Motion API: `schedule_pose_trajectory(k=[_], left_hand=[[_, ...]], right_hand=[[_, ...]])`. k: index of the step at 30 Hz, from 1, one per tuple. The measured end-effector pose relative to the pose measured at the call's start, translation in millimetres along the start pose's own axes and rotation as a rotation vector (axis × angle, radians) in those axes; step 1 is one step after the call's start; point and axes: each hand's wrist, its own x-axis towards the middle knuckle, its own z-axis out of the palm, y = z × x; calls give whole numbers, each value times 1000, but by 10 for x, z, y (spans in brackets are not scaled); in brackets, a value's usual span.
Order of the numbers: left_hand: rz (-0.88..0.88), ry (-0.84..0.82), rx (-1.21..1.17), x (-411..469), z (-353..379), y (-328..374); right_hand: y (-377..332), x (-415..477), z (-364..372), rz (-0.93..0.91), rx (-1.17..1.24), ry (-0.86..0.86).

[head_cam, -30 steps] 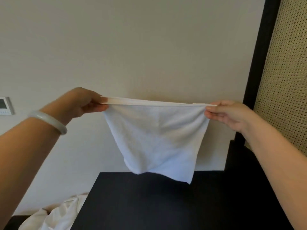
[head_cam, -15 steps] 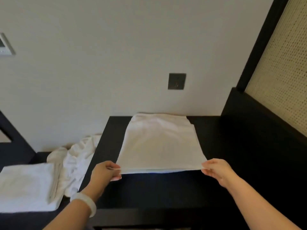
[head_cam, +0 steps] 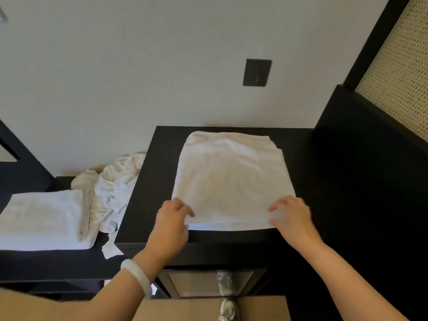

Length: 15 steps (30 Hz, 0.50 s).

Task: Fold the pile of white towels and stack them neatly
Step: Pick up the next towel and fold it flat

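Now left hand (head_cam: 172, 218), right hand (head_cam: 293, 216): each grip pinching near corner of towel (head_cam: 231, 181) (flat on cabinet (head_cam: 155, 181)).

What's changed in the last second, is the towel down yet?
The white towel came down from mid-air to lie flat on the black cabinet. The left hand and right hand still hold its near corners. The folded stack and crumpled pile stayed put.

Black surface (head_cam: 152, 181) against a pale wall (head_cam: 115, 77)
A dark socket plate (head_cam: 257, 72) sits on the wall above it; a woven panel (head_cam: 398, 72) stands at right, a shoe (head_cam: 228, 309) below.
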Motion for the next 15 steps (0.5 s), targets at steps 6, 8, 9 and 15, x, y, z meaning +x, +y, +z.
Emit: schedule_pose_trajectory(k=[6,8,9,15], left_hand=[[54,-150,-109,203,224,146],[78,-132,-96,224,241,110],[100,-128,-85,233,239,104],[143,3,-218,238,96,165]], right_hand=[[-157,23,304,-123,144,-144],[-129,19,329,-113,140,-106],[-121,25,337,-122,116,-95],[-209,-44,225,-162,180,154]])
